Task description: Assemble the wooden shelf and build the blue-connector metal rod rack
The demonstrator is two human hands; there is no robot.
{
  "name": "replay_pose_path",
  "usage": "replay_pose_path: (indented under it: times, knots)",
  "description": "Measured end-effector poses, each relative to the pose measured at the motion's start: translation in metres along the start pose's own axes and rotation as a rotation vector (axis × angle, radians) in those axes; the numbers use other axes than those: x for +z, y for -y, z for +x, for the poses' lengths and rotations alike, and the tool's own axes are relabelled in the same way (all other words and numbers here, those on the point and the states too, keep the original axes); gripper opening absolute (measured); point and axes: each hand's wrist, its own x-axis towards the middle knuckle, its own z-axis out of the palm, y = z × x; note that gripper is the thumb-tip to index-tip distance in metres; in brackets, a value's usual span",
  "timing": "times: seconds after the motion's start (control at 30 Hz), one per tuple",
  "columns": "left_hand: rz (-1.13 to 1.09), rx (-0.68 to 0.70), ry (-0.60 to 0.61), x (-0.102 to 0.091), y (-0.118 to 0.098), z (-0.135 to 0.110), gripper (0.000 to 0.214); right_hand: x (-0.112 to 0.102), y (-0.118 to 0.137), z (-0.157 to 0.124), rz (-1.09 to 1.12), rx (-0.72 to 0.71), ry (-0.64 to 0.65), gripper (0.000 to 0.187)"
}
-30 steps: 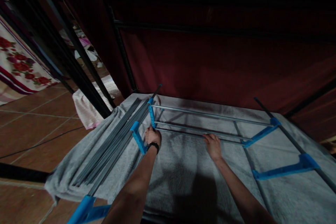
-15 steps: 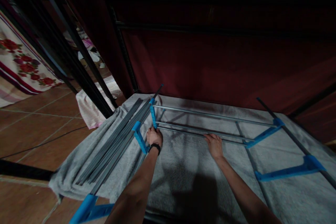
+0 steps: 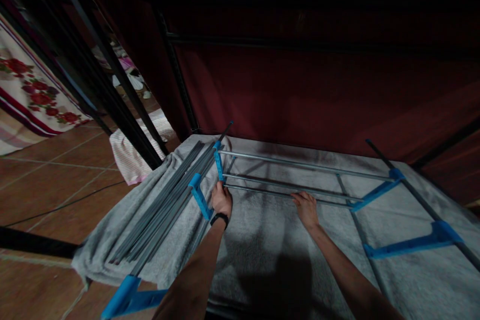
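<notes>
A rack frame of grey metal tubes joined by blue plastic brackets lies on the grey blanket. My left hand (image 3: pixel 222 200), with a dark wristband, is closed at the lower end of the upper left blue bracket (image 3: pixel 218 164), where the lowest crossing tube (image 3: pixel 258 191) meets it. The fingers partly hide that joint. Farther along the same tube, my right hand (image 3: pixel 305 207) grips it from above, its fingertips curled over it. Two more crossing tubes run above it to the upper right blue bracket (image 3: pixel 377 195).
Several loose grey tubes (image 3: pixel 165 200) lie in a bundle on the left of the blanket (image 3: pixel 270 250). Other blue brackets sit at lower left (image 3: pixel 127 297) and right (image 3: pixel 416 245). Dark metal posts (image 3: pixel 131 110) and a maroon curtain (image 3: pixel 300 95) surround the platform.
My left hand has shifted slightly, its fingers now higher against the bracket's lower end. The lowest tube's left end sits slightly lower. My right hand stays about where it was.
</notes>
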Motion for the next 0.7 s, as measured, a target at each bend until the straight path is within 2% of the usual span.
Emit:
replay_pose_path:
  times: [0.13,0.27,0.47,0.6,0.7]
  knots:
    - [0.042,0.049,-0.021,0.001,0.001,-0.003,0.036,-0.001,0.001,0.001,-0.006,0.011,0.001,0.028]
    - [0.121,0.101,0.022,0.001,-0.002,-0.003,0.039,-0.001,0.001,0.001,-0.003,0.012,-0.013,0.028]
    - [0.218,0.073,0.038,0.002,-0.009,-0.002,0.037,0.005,0.001,0.001,0.059,0.003,-0.055,0.029]
    - [0.228,0.048,0.030,0.000,-0.013,0.000,0.036,0.008,-0.002,-0.007,0.153,-0.040,-0.156,0.037]
    - [0.218,0.050,0.025,-0.001,-0.013,-0.001,0.036,0.005,-0.019,-0.026,0.168,0.052,-0.304,0.040]
